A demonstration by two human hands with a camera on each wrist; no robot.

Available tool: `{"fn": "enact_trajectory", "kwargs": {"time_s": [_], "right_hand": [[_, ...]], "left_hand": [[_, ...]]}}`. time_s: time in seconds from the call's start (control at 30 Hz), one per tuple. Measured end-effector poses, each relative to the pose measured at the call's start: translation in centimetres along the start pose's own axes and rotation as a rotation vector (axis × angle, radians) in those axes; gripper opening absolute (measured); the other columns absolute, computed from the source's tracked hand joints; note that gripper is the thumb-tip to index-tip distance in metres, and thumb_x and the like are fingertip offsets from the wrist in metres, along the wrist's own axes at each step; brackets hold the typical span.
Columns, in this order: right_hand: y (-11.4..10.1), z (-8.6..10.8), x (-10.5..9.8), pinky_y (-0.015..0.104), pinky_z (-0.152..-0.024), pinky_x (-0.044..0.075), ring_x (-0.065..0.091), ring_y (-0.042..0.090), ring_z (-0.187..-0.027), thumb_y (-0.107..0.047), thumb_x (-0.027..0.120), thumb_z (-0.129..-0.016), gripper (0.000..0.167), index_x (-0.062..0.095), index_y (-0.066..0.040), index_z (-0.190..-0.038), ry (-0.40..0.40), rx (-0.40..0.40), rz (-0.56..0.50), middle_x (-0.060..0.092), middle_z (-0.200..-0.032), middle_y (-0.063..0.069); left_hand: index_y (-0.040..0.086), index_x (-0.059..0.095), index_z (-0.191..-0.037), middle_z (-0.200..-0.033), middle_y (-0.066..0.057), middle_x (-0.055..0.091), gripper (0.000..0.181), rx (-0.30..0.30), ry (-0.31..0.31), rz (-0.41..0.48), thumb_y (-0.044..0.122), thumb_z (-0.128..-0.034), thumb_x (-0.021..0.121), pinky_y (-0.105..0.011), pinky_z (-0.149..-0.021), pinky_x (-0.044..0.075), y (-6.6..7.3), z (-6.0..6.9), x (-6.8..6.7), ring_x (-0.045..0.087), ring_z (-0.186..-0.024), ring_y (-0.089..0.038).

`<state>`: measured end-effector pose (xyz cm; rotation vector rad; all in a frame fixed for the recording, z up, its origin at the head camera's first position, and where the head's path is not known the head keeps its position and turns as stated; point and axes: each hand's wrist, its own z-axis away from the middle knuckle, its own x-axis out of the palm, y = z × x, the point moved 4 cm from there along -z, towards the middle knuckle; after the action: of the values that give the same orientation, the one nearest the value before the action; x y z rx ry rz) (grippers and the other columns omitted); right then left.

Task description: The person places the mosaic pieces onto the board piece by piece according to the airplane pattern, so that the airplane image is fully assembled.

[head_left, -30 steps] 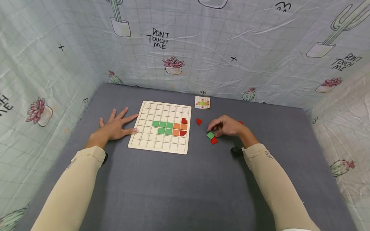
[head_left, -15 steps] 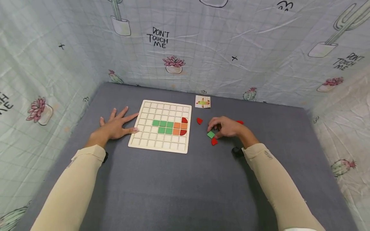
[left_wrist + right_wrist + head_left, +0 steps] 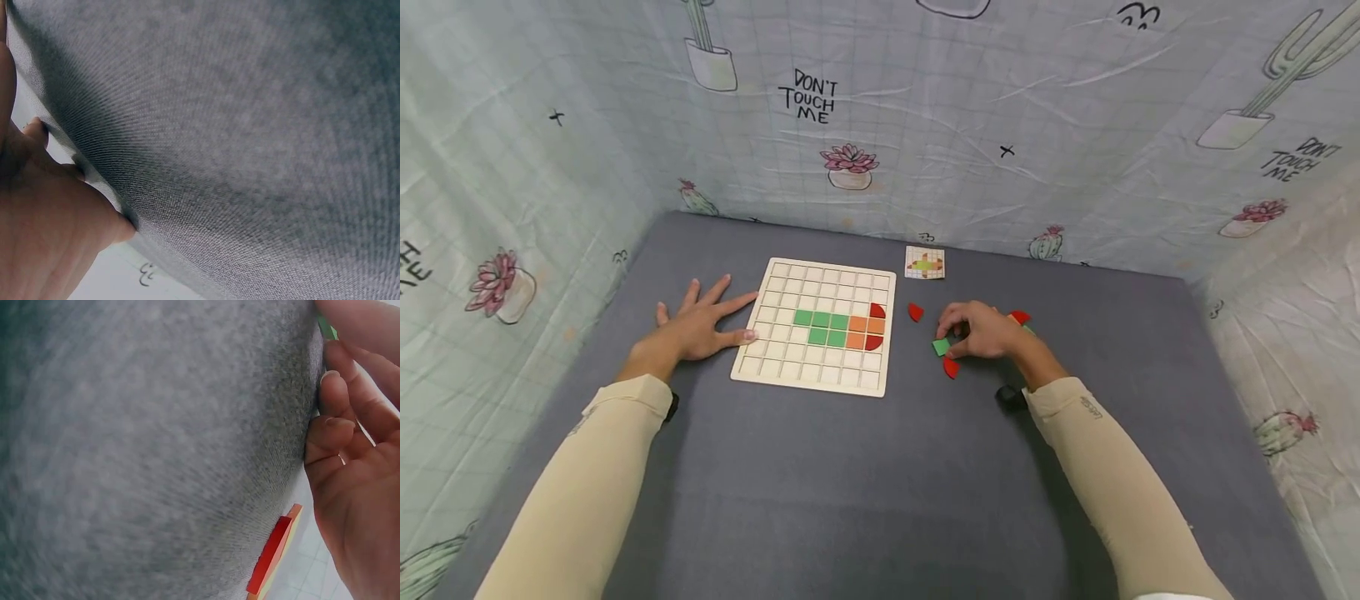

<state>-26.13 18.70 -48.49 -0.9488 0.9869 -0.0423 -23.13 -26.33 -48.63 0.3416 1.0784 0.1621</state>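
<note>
Pale cloth (image 3: 925, 100) printed with potted cacti, succulents and the words "DON'T TOUCH ME" hangs behind and at both sides of a dark grey table (image 3: 812, 483). A person in beige sleeves (image 3: 1112, 475) reaches over it with both hands. The left hand (image 3: 696, 327) lies palm down with its fingers spread, grasping nothing, thumb and forefinger touching the left edge of a cream gridded board (image 3: 805, 374). Set on the board are five green squares (image 3: 827, 336), three orange squares (image 3: 855, 340) and, toward its right edge, two dark red rounded pieces (image 3: 874, 342), one above the orange squares and one below. Right of the board, the right hand (image 3: 981, 329) pinches a green tile (image 3: 942, 347) between thumb and fingertips; whether the tile is clear of the table cannot be told. Just below it lies a red wedge (image 3: 951, 367), and another red wedge (image 3: 915, 312) lies between the board and the hand. Past the back of that hand, a further red piece (image 3: 1019, 317) shows, others beside it partly hidden. Near the board's upper right corner lies a small patterned card (image 3: 924, 262).
</note>
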Motion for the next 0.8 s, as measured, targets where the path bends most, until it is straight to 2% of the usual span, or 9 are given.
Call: {"fn": "enact_trajectory", "kwargs": {"time_s": [0.2,0.3,0.53,0.8], "right_hand": [[-0.3,-0.1,0.1,0.032,-0.077,0.052,0.06,0.017,-0.083,-0.006,0.084,-0.084,0.016,0.08,-0.007,-0.099,0.054,-0.015,0.091,0.073,-0.099,0.008],[-0.6,0.0,0.1,0.031,-0.075,0.053,0.062,0.016,-0.082,-0.01,0.085,-0.085,0.016,0.08,-0.006,-0.1,0.076,-0.02,0.117,0.074,-0.098,0.008],[-1.5,-0.2,0.2,0.031,-0.076,0.055,0.064,0.016,-0.083,-0.011,0.085,-0.085,0.017,0.081,-0.007,-0.101,0.126,-0.022,0.076,0.075,-0.096,0.008],[-3.1,-1.2,0.6,0.029,-0.073,0.054,0.062,0.014,-0.081,-0.011,0.085,-0.084,0.015,0.081,-0.007,-0.098,0.152,-0.09,0.05,0.073,-0.093,0.005]], "left_hand": [[0.036,0.017,-0.168,-0.177,-0.013,-0.01,0.087,-0.01,-0.01,-0.026,0.071,-0.0979,0.054,-0.09,-0.107,-0.011,0.0,-0.1,0.1,-0.02,-0.157,-0.056],[0.037,0.017,-0.168,-0.177,-0.012,-0.01,0.086,-0.005,-0.006,-0.026,0.072,-0.0978,0.054,-0.091,-0.107,-0.011,0.0,-0.1,0.0,-0.02,-0.157,-0.056],[0.037,0.018,-0.168,-0.177,-0.012,-0.01,0.086,0.002,-0.002,-0.026,0.072,-0.0978,0.053,-0.091,-0.107,-0.011,0.0,-0.1,0.0,-0.019,-0.157,-0.056],[0.037,0.018,-0.168,-0.177,-0.013,-0.009,0.086,0.004,0.001,-0.029,0.072,-0.0976,0.053,-0.09,-0.108,-0.011,0.0,0.0,0.2,-0.018,-0.157,-0.056]]}}
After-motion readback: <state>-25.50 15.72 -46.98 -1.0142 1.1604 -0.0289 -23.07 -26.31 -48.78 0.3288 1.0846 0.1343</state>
